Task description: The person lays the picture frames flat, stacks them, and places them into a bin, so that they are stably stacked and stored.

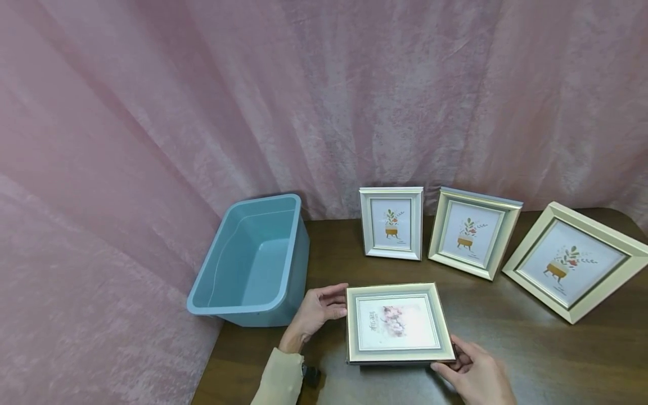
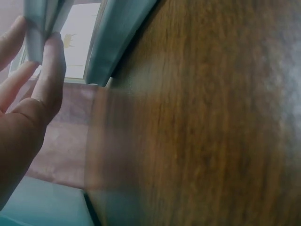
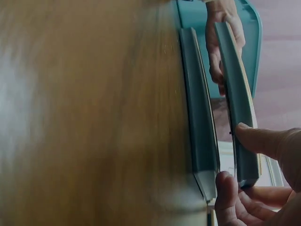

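Both hands hold a cream picture frame (image 1: pixel 395 356) with a pink flower print, lying sideways and face up above the table. The left hand (image 1: pixel 311 315) grips its left edge; the left wrist view shows fingers (image 2: pixel 54 70) at a frame corner (image 2: pixel 35 33). At the near right corner, the right hand (image 1: pixel 478 371) pinches it. In the right wrist view, the right thumb (image 3: pixel 261 139) presses the held frame (image 3: pixel 237 89), with a gap between it and a second frame (image 3: pixel 200 103) lying beneath on the table. The lower frame's picture is hidden.
A blue-green bin (image 1: pixel 298 281) stands at the left of the wooden table (image 1: pixel 547 360). Along the back, a white frame (image 1: pixel 392 253), a cream frame (image 1: pixel 460 267) and a larger cream frame (image 1: pixel 536 295) stand with plant prints. A pink curtain (image 1: pixel 354 101) hangs behind.
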Demonstrator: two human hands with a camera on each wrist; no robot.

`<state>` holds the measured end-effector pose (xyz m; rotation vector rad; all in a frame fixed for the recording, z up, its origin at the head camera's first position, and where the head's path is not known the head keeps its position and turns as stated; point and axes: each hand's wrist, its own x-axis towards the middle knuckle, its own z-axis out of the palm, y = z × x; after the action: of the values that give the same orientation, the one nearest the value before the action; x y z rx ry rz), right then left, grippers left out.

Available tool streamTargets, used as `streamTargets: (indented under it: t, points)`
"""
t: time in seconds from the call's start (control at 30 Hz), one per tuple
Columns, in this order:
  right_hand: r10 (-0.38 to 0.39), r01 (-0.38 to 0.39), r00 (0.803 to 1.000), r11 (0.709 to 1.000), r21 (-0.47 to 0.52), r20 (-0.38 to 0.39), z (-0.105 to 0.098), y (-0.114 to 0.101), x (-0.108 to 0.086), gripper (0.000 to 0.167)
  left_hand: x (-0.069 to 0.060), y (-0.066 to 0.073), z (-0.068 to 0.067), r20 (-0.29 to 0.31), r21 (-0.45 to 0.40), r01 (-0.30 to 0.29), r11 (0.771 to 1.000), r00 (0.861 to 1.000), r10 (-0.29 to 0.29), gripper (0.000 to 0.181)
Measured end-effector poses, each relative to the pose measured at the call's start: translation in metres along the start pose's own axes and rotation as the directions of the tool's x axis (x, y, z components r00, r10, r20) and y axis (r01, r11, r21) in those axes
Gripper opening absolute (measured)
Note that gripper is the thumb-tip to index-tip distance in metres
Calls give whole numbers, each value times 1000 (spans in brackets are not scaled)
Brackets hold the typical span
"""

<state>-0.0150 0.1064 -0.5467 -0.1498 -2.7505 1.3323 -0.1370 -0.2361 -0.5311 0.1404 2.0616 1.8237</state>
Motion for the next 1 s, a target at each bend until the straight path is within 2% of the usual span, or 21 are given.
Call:
streamTargets:
  t: [0.2, 0.43, 0.7, 0.93, 1.0]
  points:
    - [-31, 30, 999, 998, -51, -18, 7, 3, -2, 65, -1, -2, 1, -13, 28, 30, 999, 999, -30, 63]
    - [-28, 29, 1000, 992, -126, 11, 9, 1, -1, 68, 0, -3, 5, -40, 52, 17, 999, 999, -15, 61]
    - [59, -44, 994, 985, -167, 87, 8, -5, 3, 75, 5, -2, 9, -90, 117, -3, 993, 996, 14, 58]
    - [-44, 43, 999, 982, -184, 0, 13, -4, -3, 71, 6, -2, 8, -101, 149, -3, 989, 995, 18, 57]
    - [-40, 41, 999, 982, -186, 8, 14, -4, -2, 70, 5, -2, 8, -105, 159, 3, 987, 994, 14, 57]
